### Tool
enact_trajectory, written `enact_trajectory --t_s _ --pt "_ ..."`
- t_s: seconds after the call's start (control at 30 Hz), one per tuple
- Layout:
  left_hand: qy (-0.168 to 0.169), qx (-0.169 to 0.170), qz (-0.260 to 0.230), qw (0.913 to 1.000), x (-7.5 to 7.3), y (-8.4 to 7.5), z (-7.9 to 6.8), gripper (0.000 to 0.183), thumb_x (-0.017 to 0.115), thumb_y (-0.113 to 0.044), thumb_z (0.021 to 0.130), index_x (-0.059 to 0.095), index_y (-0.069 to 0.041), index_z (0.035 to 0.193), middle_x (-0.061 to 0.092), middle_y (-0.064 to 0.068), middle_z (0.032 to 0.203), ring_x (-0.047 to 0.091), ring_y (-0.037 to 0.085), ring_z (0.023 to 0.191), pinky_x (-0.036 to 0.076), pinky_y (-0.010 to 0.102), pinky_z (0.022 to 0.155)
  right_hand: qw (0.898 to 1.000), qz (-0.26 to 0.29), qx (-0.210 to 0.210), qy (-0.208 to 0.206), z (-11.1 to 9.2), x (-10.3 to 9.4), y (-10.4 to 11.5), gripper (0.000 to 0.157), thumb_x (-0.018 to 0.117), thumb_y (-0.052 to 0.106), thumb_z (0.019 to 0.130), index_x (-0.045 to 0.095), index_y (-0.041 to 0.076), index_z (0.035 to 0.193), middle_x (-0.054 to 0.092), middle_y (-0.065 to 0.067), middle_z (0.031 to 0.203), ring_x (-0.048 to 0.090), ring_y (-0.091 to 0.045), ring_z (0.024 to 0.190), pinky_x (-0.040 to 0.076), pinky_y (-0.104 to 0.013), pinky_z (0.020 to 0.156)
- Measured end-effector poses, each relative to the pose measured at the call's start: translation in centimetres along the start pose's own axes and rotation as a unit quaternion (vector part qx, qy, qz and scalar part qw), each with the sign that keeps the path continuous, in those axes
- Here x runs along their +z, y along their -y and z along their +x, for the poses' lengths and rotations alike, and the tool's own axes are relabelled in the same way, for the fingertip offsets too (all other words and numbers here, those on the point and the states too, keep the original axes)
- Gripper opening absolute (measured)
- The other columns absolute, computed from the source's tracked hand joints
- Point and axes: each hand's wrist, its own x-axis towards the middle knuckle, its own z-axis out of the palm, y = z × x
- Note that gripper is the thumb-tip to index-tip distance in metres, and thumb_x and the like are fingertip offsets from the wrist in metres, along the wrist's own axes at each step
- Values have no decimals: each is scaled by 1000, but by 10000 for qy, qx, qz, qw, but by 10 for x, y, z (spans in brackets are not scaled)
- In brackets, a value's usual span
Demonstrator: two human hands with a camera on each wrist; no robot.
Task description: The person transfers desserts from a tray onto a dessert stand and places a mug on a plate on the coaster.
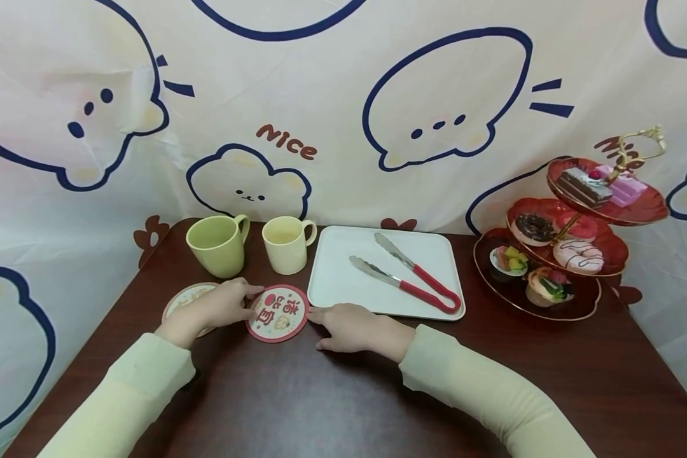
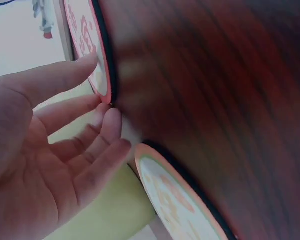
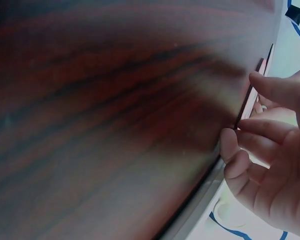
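A round red-rimmed coaster [image 1: 278,313] with red characters lies flat on the dark wooden table. My left hand [image 1: 224,303] touches its left edge with thumb and forefinger, the fingers loosely bent. From the other side, my right hand [image 1: 352,327] reaches the coaster's right edge with its forefinger, the thumb held lower and apart. In the left wrist view, the left thumb tip meets the coaster's rim [image 2: 104,75]. A second coaster [image 1: 184,296], pale with an orange-tan rim, lies partly hidden beneath the left hand and wrist.
Behind the coasters stand a large green mug [image 1: 220,248] and a smaller cream mug [image 1: 286,245]. A white tray [image 1: 332,254] holds red-handled tongs [image 1: 418,289]. At the right, a three-tier red stand [image 1: 592,308] carries cakes, donuts and cupcakes. A patterned cloth [image 1: 332,95] hangs behind the table.
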Motion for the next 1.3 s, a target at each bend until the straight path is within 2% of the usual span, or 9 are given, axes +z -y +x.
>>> enact_trajectory --t_s 0.13,0.23,0.47,0.63,0.73,0.9,1.0,1.17,1.3 --pt "278 -220 -279 9990 -1 -4 0 70 84 -13 85 51 15 140 59 5 84 48 15 69 42 29 64 9998 114 -148 116 -3 -4 -5 61 73 32 96 52 12 151 47 2 155 54 -15 131 44 -31 107" --pt "471 -351 -464 9972 0 -7 -2 75 86 -14 82 51 11 143 59 5 89 50 16 73 43 30 66 9993 214 -228 209 -8 -5 -10 59 73 32 97 53 13 150 51 2 151 58 -13 126 45 -30 105" --pt "579 -18 -164 9982 4 -14 -6 80 92 -16 75 54 10 141 57 5 88 49 16 74 44 30 65 9987 321 -340 202 -20 -4 -17 60 73 27 97 51 11 151 48 2 154 57 -14 128 45 -31 106" --pt "688 -84 -85 9976 8 -24 -9 85 95 -15 72 53 9 142 60 4 88 50 17 78 46 30 66 9988 219 -392 183 -29 -1 -18 61 74 27 96 51 11 151 48 1 154 55 -14 130 44 -31 106" --pt "731 -70 -191 9971 12 -30 -10 85 94 -11 72 52 9 143 59 3 85 51 16 73 46 29 64 9987 233 -404 186 -33 -2 -21 61 75 28 96 52 12 150 51 2 152 55 -11 130 44 -30 106" --pt "698 143 -370 9968 20 -40 -12 81 93 -10 74 53 11 142 54 2 79 50 12 65 43 26 59 9988 320 -303 202 -44 -2 -27 61 76 28 95 53 12 150 53 1 150 55 -10 130 46 -30 105" --pt "641 301 -244 9972 23 -47 -10 81 93 -13 74 54 12 140 54 0 77 48 10 64 41 24 58 9989 337 -269 168 -52 0 -31 62 76 27 95 53 10 150 51 0 152 55 -12 130 46 -31 105" --pt "647 368 -71 9972 26 -60 -8 82 95 -16 73 54 14 138 53 -1 74 46 9 65 40 24 59 9994 247 -228 129 -61 2 -34 62 76 29 94 53 10 150 50 -2 153 56 -13 129 47 -32 105" --pt "601 523 32 9968 35 -68 -7 84 95 -19 73 53 15 138 52 -2 73 45 7 65 40 24 59 9994 120 -330 -41 -70 5 -40 58 75 28 95 56 10 147 53 -2 150 54 -15 132 46 -35 106"
